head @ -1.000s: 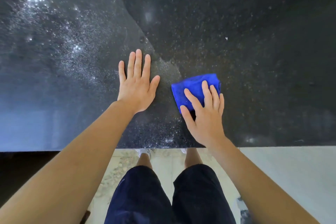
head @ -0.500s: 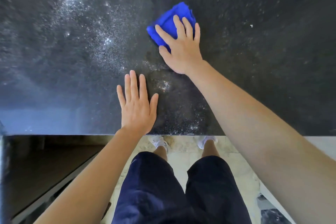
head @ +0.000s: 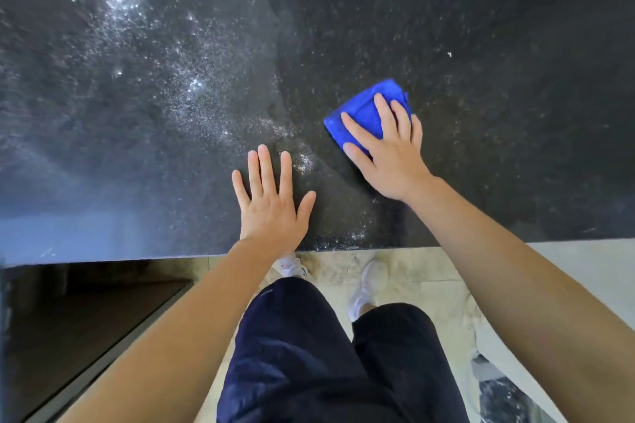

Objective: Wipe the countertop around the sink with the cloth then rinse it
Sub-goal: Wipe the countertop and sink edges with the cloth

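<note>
Right hand is flat on top of the blue cloth, fingers spread over the folded fabric and pressing it down onto the countertop rather than pinching it, thumb hooked along the cloth's near-left edge. The cloth sits on the dark speckled stone, a little back from the counter's front edge, its far corner poking out beyond the fingertips. Just to the cloth's left and nearer the edge, the left hand lies palm down on the bare stone, fingers splayed wide, gripping nothing and clear of the cloth. Between the two hands there's a small glittering patch of wet on the counter, and further left of the cloth a broad scatter of bright droplets runs away toward the far left corner. The stone around the cloth itself looks darker and duller than that sparkling stretch. A tiny white fleck shows on the counter beyond the cloth, off to its right. Below the counter's front edge, the person's dark shorts and white shoes stand on pale floor tile.
</note>
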The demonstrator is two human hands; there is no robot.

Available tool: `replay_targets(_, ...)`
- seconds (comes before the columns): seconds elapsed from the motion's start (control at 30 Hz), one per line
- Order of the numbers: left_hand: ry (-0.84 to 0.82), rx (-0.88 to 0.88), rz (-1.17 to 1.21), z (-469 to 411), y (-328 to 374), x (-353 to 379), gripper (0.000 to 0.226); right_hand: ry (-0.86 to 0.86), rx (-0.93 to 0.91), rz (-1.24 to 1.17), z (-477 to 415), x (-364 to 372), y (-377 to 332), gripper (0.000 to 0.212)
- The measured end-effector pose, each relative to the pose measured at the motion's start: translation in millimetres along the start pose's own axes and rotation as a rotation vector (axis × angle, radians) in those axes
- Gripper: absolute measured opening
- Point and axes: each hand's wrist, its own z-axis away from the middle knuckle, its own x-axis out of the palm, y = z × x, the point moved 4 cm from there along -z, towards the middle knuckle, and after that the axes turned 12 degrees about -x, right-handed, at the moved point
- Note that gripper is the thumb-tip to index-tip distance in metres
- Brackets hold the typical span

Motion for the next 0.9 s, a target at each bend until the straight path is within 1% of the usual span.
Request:
replay_targets(0.17, -0.002, -0.023, -0.029, 0, 2, -1, 0.076, 0.009, -0.024, -0.042, -104, -24, -18, 0.052)
replay_targets(0.27, -0.011, -0.031, -0.029, -1, 2, -3, 0.076, 0.090, -0.006, -0.065, -110, -17, -31, 0.050)
replay_targets(0.3, -0.010, -0.038, -0.025, -1, 3, -4, 0.076, 0.110, -0.027, -0.065, -99, -12, -33, 0.050)
replay_targets(0.37, 0.001, -0.055, -0.024, -1, 2, -5, 0.075, 0.133, -0.144, -0.029, -62, 2, -35, 0.048)
replay_targets(0.43, -0.009, -0.074, -0.022, 0, 3, -6, 0.074, 0.161, -0.260, 0.007, -11, 15, -24, 0.046)
replay_targets(0.47, -0.013, -0.080, -0.020, 0, 4, -6, 0.073, 0.175, -0.289, 0.028, 16, 20, -13, 0.044)
replay_targets(0.53, -0.011, -0.088, -0.021, 1, 3, -6, 0.073, 0.171, -0.280, 0.054, 72, 28, 16, 0.043)
replay_targets(0.67, -0.005, -0.085, -0.029, 1, 4, -7, 0.073, 0.094, -0.176, 0.076, 174, 41, 66, 0.046)
replay_targets(0.77, -0.012, -0.092, -0.048, 1, 4, -7, 0.074, 0.036, -0.161, 0.103, 201, 52, 67, 0.047)
replay_targets(0.83, -0.011, -0.084, -0.057, 2, 5, -7, 0.073, 0.061, -0.160, 0.076, 191, 50, 56, 0.047)
replay_targets(0.9, -0.017, -0.083, -0.056, 2, 5, -7, 0.073, 0.087, -0.234, 0.066, 170, 47, 35, 0.047)
